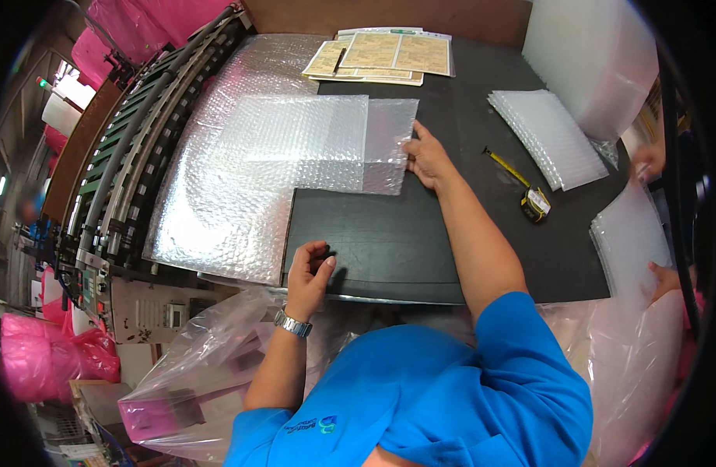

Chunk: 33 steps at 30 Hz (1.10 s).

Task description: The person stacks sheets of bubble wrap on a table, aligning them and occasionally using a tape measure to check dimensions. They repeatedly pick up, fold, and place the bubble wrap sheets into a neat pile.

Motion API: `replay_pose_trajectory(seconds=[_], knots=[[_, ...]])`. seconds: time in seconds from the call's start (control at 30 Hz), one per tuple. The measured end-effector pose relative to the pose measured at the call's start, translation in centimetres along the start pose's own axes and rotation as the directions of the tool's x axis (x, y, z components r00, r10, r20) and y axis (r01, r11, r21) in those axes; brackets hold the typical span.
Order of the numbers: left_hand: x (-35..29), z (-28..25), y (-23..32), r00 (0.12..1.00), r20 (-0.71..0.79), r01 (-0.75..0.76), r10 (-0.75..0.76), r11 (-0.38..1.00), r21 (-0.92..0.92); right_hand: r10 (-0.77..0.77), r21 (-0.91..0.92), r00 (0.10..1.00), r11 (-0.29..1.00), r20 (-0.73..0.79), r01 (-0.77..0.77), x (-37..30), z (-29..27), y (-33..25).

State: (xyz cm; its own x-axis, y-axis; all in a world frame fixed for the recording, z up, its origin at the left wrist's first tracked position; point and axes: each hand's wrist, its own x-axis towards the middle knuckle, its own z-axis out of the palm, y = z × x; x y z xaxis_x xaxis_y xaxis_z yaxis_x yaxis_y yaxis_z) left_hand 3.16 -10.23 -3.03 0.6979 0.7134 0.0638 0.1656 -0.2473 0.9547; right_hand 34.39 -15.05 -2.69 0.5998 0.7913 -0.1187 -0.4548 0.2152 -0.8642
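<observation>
My right hand [428,158] is closed on the right edge of a clear bubble wrap bag [385,148], thumb and fingers at its border. The bag lies flat, partly overlapped by or joined to a whiter bubble wrap piece [303,132] on its left; which of the two, I cannot tell. Both rest over a large silvery bubble sheet [218,210]. Near the front edge of the black table [373,249], my left hand [307,272] has its fingers curled in. A small dark patch shows at its fingertips, and whether it is an object or shadow is unclear.
A yellow tape measure [535,204] lies partly pulled out. Stacked bubble bags [548,140] sit at right, beside a big translucent roll [595,62]. Paper sheets [397,54] with a pen lie at the back. A roller machine [132,148] borders the left. Another person's hand [665,280] holds plastic sheets.
</observation>
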Motion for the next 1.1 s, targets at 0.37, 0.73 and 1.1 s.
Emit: replay_pose_trajectory(seconds=[0.37, 0.73, 1.1], knots=[[-0.2, 0.2, -0.8, 0.995, -0.043, -0.094, 0.093, 0.996, -0.006, 0.028, -0.032, 1.000, 0.999, 0.008, -0.028, -0.5, 1.5, 0.8], [-0.4, 0.2, -0.7, 0.994, -0.044, -0.105, 0.104, 0.994, -0.014, -0.002, -0.068, 1.000, 0.998, -0.013, 0.001, -0.9, 2.1, 0.7], [-0.4, 0.3, -0.3, 0.994, -0.055, -0.098, 0.099, 0.995, 0.018, 0.005, -0.162, 0.998, 0.987, 0.059, 0.005, -0.6, 1.9, 1.1]])
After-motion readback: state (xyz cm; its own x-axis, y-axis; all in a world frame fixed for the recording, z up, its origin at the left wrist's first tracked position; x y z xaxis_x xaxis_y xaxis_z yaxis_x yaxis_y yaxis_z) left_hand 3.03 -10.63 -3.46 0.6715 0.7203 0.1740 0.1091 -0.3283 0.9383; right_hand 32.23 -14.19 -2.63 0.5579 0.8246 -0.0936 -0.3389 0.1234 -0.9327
